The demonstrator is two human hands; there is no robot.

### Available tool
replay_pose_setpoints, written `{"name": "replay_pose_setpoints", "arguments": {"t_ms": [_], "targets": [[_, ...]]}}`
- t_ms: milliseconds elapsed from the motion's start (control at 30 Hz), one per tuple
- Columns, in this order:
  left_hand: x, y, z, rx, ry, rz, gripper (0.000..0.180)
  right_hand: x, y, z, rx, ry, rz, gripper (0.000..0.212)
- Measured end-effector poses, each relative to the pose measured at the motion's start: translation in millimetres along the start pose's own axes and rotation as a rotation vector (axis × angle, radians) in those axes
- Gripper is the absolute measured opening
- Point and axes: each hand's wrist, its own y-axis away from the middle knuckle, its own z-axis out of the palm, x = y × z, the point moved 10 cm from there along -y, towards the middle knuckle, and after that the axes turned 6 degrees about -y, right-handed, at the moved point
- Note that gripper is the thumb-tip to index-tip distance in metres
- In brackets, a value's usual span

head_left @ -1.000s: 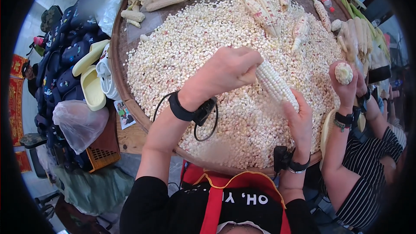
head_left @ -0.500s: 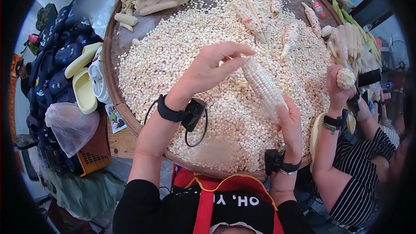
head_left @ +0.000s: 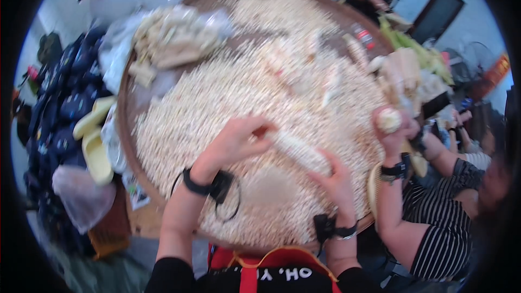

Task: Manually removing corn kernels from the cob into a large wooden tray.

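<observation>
Between my two hands a pale corn cob (head_left: 298, 151) slants over a broad spread of loose kernels (head_left: 184, 125). At its upper left end is my left hand (head_left: 233, 142), with thumb and fingers pinched on the tip. My right hand (head_left: 335, 179) wraps the lower right end, thumb along the cob. The picture is smeared by motion, so the rows on the cob are hard to make out. Beyond the hands, several speckled cobs (head_left: 332, 82) lie on the kernels. Both my wrists carry dark straps with small devices.
The kernels lie in a large round tray with a brown rim (head_left: 135, 157). A clear bag of cobs (head_left: 173, 40) rests at its far left. At right, a co-worker's hand (head_left: 388, 140) grips another cob (head_left: 389, 120). Yellow slippers (head_left: 97, 154) and a plastic bag (head_left: 84, 198) are left.
The view has tilted up, bringing people beyond the tray into sight. The cob in my hands has turned from steep to a flatter slant. Both hands still hold its ends.
</observation>
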Motion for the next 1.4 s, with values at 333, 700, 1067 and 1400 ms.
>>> {"name": "replay_pose_setpoints", "arguments": {"t_ms": [333,700,1067,1400], "targets": [[-1.2,10.9,2.3,0.074,-0.050,-0.131,0.019,-31.4,6.7,-1.4,0.033,0.134,-0.126,0.058],[-4.5,54.1,-16.7,0.236,-0.029,-0.179,0.018,-48.6,9.2,20.8,-0.079,0.198,-0.228,0.055],[-24.8,46.4,-1.8,0.203,0.099,-0.182,0.015,-49.7,11.8,10.1,0.004,0.332,-0.256,0.053],[-36.5,46.6,1.1,0.189,0.148,-0.219,0.019,-64.7,11.4,7.7,0.076,0.396,-0.437,0.053]]}}
